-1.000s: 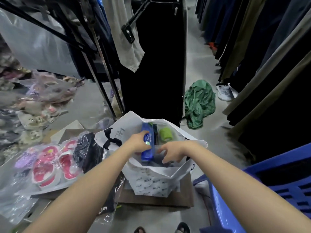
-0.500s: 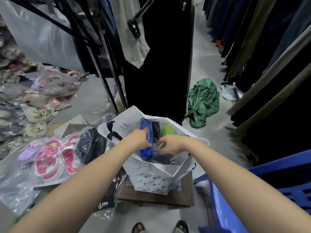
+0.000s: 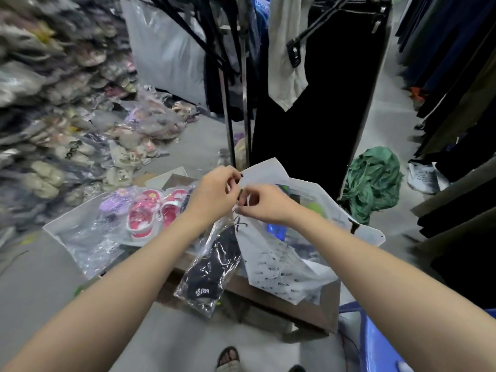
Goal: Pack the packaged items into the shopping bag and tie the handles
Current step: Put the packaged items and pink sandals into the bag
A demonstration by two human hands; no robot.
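Head view: left hand [image 3: 214, 196] and right hand [image 3: 267, 204] pinch the shopping bag [image 3: 271, 264] rim.

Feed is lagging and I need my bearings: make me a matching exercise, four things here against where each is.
1. pink sandals pack
2. black garment pack
3. green cloth
4. white shopping bag

A. heaped on the floor, right
B. top edge pinched by left hand and right hand
C. flat, left of the hands
D. hanging over the box edge

Pairs: 1-C, 2-D, 3-A, 4-B.
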